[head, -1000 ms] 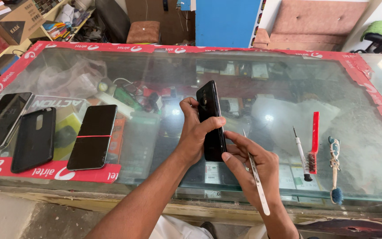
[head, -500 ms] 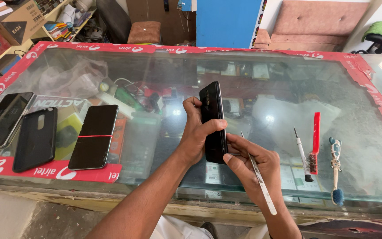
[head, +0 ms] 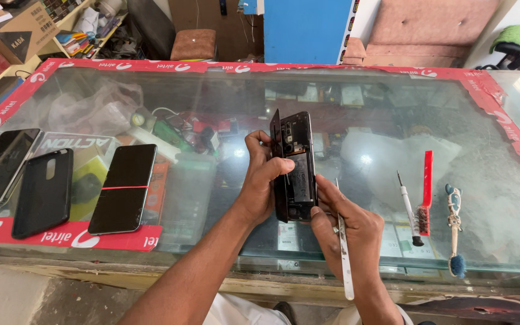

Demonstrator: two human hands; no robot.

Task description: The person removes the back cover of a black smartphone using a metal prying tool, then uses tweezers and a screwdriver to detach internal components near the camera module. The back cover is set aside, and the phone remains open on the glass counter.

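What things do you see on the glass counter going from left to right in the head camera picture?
Phone with silver edge → black phone case → phone with red line → left hand → opened phone → right hand holding tweezers → screwdriver → red brush → blue toothbrush.

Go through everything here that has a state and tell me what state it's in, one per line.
Phone: upright, back cover pried partly open, insides showing.
Left hand: gripping the phone.
Right hand: steadying the phone, holding tweezers.
Screen: face up, dark.
Case: empty, flat.
Screwdriver: lying unused.
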